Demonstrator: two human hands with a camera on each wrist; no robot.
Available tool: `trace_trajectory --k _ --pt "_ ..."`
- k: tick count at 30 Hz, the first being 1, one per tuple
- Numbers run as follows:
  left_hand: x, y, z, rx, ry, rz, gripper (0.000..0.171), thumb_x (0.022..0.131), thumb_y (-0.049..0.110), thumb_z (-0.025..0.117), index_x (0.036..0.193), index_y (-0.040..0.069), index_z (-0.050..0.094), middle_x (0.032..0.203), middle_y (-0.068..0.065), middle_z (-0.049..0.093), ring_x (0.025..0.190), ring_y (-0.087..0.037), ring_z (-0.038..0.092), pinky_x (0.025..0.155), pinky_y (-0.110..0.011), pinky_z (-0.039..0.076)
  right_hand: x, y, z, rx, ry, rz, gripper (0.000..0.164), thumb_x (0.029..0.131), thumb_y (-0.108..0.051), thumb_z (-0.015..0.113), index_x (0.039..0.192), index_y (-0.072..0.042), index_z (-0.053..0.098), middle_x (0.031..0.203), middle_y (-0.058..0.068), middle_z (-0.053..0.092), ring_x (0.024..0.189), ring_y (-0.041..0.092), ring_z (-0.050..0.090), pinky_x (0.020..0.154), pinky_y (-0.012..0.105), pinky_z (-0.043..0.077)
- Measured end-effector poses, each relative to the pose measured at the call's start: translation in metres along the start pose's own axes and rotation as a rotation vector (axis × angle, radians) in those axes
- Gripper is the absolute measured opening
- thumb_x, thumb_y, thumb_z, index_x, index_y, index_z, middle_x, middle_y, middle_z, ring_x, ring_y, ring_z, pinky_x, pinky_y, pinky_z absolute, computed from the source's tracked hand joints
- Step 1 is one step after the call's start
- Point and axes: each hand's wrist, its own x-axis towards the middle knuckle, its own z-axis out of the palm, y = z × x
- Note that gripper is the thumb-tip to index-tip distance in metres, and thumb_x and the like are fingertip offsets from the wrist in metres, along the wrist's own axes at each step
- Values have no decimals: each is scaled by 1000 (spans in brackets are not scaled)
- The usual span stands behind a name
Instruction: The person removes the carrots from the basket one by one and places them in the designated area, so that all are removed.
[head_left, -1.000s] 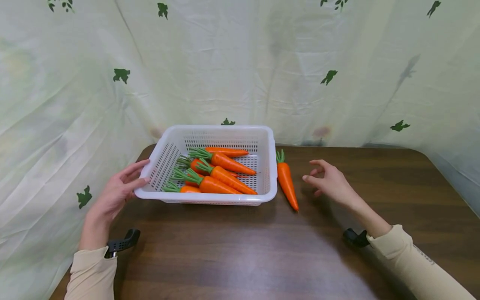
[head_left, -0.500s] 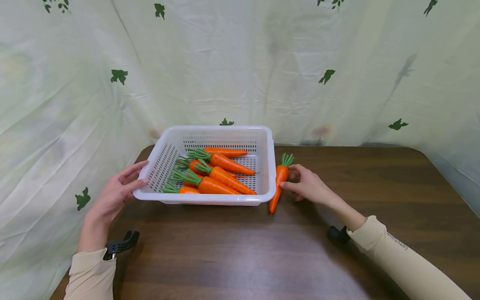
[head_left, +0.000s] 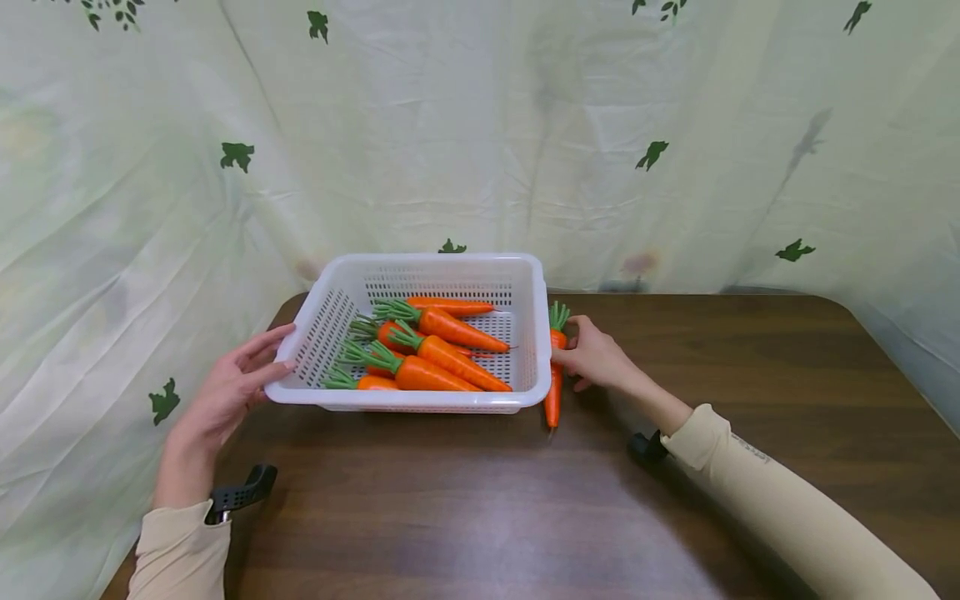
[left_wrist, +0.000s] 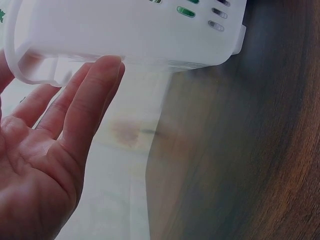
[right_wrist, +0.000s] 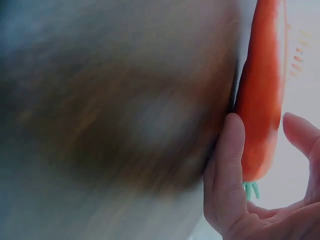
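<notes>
A white slotted plastic basket (head_left: 529, 379) stands on the table with several orange carrots (head_left: 450, 358), green tops mostly to the left. My left hand (head_left: 228, 383) holds the basket's left rim, thumb at the rim and fingers against the outer wall below it in the left wrist view. Just outside the basket's right wall is a single carrot (head_left: 553, 400), green top away from me and tip towards me. My right hand (head_left: 596, 354) reaches round this carrot, with fingers on one side and thumb on the other; in the right wrist view a narrow gap shows beside the thumb.
The dark brown wooden table (head_left: 450, 508) extends in front of the basket and to its right. A pale curtain (head_left: 585, 167) with green leaf prints hangs behind the table and along its left side.
My right hand has moved left and taken the loose carrot between fingers and thumb. The carrot has shifted towards the basket and turned straighter. My left hand has stayed on the rim.
</notes>
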Motion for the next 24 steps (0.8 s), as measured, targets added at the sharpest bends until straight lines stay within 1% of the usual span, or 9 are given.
trace_trajectory --k 4,8,13,18,24 --pt "0 0 1 -4 7 -8 61 96 20 65 151 25 40 147 -7 37 111 -16 56 83 -32 56 3 0 3 -16 13 -29 76 86 -29 71 146 -2 33 115 20 61 75 24 67 54 36 59" --pt "0 1 1 6 15 -18 60 96 20 65 151 24 40 145 -5 38 111 -15 56 82 -31 56 2 3 -2 -34 21 -35 71 87 -28 72 142 1 39 117 22 59 80 26 66 56 36 59" --pt "1 0 0 -20 -5 -13 60 97 16 64 152 20 39 143 -5 39 108 -15 57 79 -30 57 -6 10 -14 -46 10 -16 68 89 -29 73 140 3 41 124 24 56 83 27 66 59 36 59" --pt "1 0 -2 -13 -3 -13 61 97 17 64 152 21 38 143 -4 38 106 -12 58 79 -29 57 -14 21 -28 -36 22 -14 68 90 -30 72 140 3 42 128 26 54 86 28 67 60 37 60" --pt "2 0 -2 -13 -10 -16 60 98 16 63 152 20 38 142 -2 40 104 -11 59 78 -29 57 -23 30 -41 -47 30 22 68 91 -30 71 142 3 40 131 28 52 91 31 66 61 36 60"
